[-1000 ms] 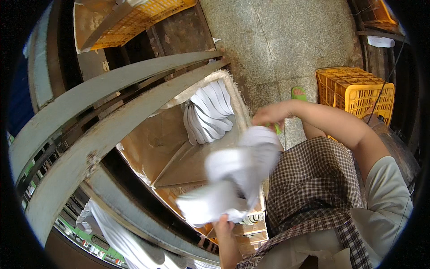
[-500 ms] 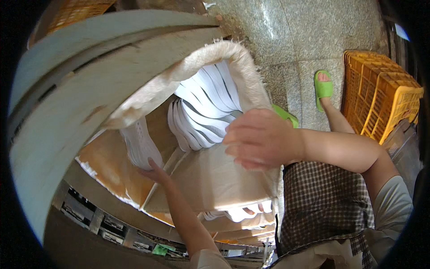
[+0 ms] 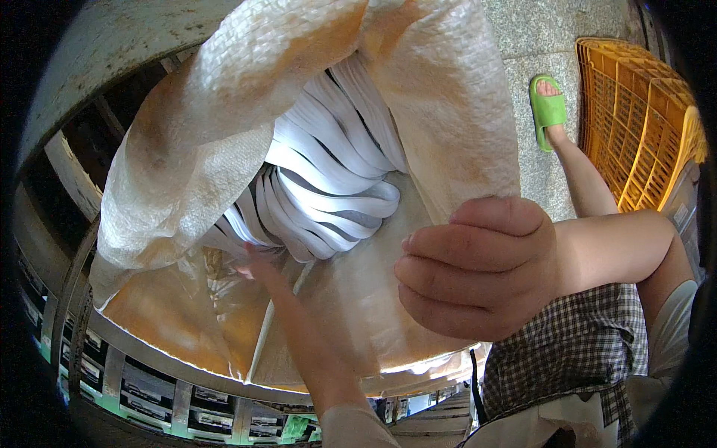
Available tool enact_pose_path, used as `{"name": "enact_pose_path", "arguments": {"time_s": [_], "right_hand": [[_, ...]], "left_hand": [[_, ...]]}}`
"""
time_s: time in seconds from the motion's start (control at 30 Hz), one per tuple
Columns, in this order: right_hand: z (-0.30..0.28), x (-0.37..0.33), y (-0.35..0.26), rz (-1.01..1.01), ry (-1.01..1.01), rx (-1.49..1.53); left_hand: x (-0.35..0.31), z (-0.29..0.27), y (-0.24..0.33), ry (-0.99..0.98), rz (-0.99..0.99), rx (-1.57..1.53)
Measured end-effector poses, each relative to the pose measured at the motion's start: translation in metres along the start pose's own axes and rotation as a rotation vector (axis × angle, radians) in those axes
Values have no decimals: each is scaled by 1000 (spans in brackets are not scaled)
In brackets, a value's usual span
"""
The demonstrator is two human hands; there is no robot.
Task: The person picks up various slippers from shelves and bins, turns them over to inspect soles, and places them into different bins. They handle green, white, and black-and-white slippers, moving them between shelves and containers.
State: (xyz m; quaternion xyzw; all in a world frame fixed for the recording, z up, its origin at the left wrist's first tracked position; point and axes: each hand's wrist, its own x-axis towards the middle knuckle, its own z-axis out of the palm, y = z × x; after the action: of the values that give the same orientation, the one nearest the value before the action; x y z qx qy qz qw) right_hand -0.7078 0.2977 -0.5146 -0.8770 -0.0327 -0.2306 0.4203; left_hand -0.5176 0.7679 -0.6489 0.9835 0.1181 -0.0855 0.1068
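Several bundles of thin white insoles (image 3: 332,205) lie nested inside a large woven sack (image 3: 441,97). My left hand (image 3: 258,265) reaches into the sack beside the insoles at its left side. Its visible fingers are slightly apart and somewhat blurred; I see nothing held between them. At the sack's right side, my right hand (image 3: 478,265) is closed, its fingers curled at the edge of the raised sack wall. The sack's upper part is gathered up and arches over the far insoles, hiding part of them.
Yellow plastic crates (image 3: 635,127) stand at the right on the stone floor (image 3: 523,30). A foot in a green slipper (image 3: 549,108) is near them. A grey metal panel (image 3: 112,67) curves at the upper left. Racks with metal slats (image 3: 179,407) run below the sack.
My right hand has closed at the sack's edge, and the sack wall has risen. The insole stack that my left hand touched has shifted toward the other insoles.
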Motion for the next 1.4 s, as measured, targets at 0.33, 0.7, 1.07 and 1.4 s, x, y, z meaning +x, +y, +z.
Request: {"name": "enact_pose_path", "arguments": {"time_s": [0.33,0.7,1.07,1.4], "right_hand": [[-2,0,6,-93,-29,22],[-78,14,-47,280,-517,387],[-211,-38,-115,508,-1188,-140],[-264,-47,-83,652,-1284,-470]], "left_hand": [[39,-11,-6,-68,-101,171],[-381,-168,302,-291,-9,-652],[-439,-583,377,82,1020,-1077],[-209,-640,133,417,-295,-1712]]}}
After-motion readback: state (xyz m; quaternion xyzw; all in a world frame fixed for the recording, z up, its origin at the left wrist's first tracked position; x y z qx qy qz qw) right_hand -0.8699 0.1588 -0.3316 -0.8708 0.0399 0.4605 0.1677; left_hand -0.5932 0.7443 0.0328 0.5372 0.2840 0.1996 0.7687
